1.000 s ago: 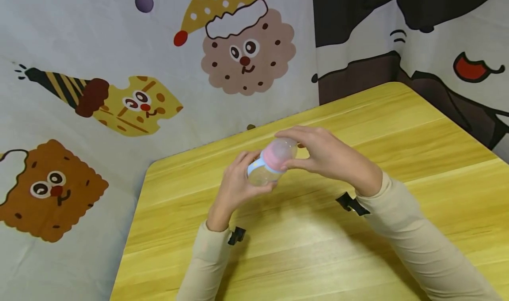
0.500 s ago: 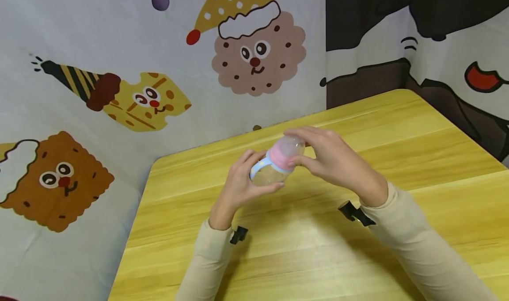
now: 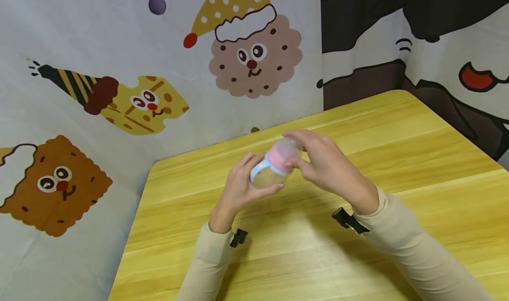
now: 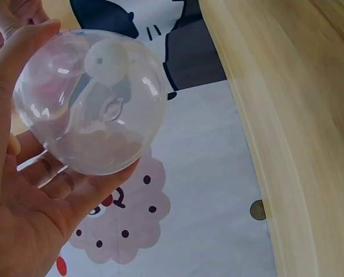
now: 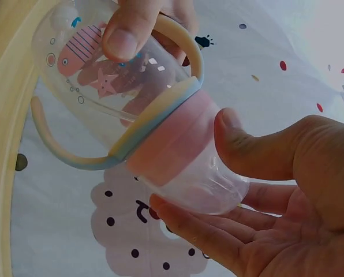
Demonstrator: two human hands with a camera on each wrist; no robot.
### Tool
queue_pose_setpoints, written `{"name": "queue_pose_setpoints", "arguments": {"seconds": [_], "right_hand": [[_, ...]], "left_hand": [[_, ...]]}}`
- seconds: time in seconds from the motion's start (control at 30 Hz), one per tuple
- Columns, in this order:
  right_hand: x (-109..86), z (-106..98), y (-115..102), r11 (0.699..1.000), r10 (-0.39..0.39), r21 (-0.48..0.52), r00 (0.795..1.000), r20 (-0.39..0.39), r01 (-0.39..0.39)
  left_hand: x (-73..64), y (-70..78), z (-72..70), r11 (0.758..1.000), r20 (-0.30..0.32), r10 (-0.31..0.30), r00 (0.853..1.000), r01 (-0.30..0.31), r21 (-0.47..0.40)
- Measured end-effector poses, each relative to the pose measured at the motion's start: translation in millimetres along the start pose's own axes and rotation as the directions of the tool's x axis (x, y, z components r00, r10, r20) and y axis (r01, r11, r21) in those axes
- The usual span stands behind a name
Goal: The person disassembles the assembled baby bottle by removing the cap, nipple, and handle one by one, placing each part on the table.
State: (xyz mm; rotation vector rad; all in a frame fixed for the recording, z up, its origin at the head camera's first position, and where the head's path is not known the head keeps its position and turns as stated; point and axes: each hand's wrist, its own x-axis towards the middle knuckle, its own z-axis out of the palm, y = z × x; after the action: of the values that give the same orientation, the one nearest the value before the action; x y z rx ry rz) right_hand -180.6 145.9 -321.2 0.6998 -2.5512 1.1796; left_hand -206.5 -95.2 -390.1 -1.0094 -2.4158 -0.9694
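Observation:
A clear baby bottle [image 3: 278,156] is held tilted above the table between both hands. My left hand [image 3: 237,184] grips its body, and the left wrist view faces the round transparent base [image 4: 111,112]. In the right wrist view, fish and starfish prints mark the body, and two curved handles [image 5: 68,157] join a blue and yellow ring. Below that ring sits a pink collar [image 5: 175,135] with a transparent cap [image 5: 204,187] over it. My right hand [image 3: 330,166] holds the cap end, thumb at the collar's edge and fingers around the cap's far side.
The wood-grain table [image 3: 302,257] lies under both arms. Behind it hangs a white cloth [image 3: 191,128] printed with cartoon biscuits and cheese, meeting a darker printed cloth [image 3: 358,84] at the right. Black clips [image 3: 349,220] sit at both sleeve cuffs.
The head view has shifted a little. Both hands keep hold of the bottle, while my right wrist has turned slightly and its forearm sits a bit lower and further left.

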Motion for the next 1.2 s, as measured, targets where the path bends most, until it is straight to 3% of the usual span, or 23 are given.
{"name": "queue_pose_setpoints", "arguments": {"seconds": [0.43,0.73,1.0,1.2], "right_hand": [[-2.6,-0.8,-6.1,0.999,-0.015,-0.044,0.998,-0.069,0.012],[-3.6,-18.4,-3.0,1.000,-0.001,0.005,1.000,-0.022,0.001],[-2.2,-32.1,1.3,0.999,0.007,0.046,0.996,-0.090,-0.003],[-2.1,-42.7,5.4,0.999,0.028,0.019,0.989,-0.144,-0.025]], "left_hand": [[-0.7,6.5,4.1,0.996,-0.027,-0.037,0.999,0.038,0.074],[-0.1,7.2,2.2,0.997,0.000,-0.083,0.997,0.083,0.007],[-0.4,5.4,2.2,0.994,0.018,-0.107,0.994,0.107,0.027],[-0.6,4.6,0.0,0.992,0.029,-0.122,0.992,0.121,0.021]]}}
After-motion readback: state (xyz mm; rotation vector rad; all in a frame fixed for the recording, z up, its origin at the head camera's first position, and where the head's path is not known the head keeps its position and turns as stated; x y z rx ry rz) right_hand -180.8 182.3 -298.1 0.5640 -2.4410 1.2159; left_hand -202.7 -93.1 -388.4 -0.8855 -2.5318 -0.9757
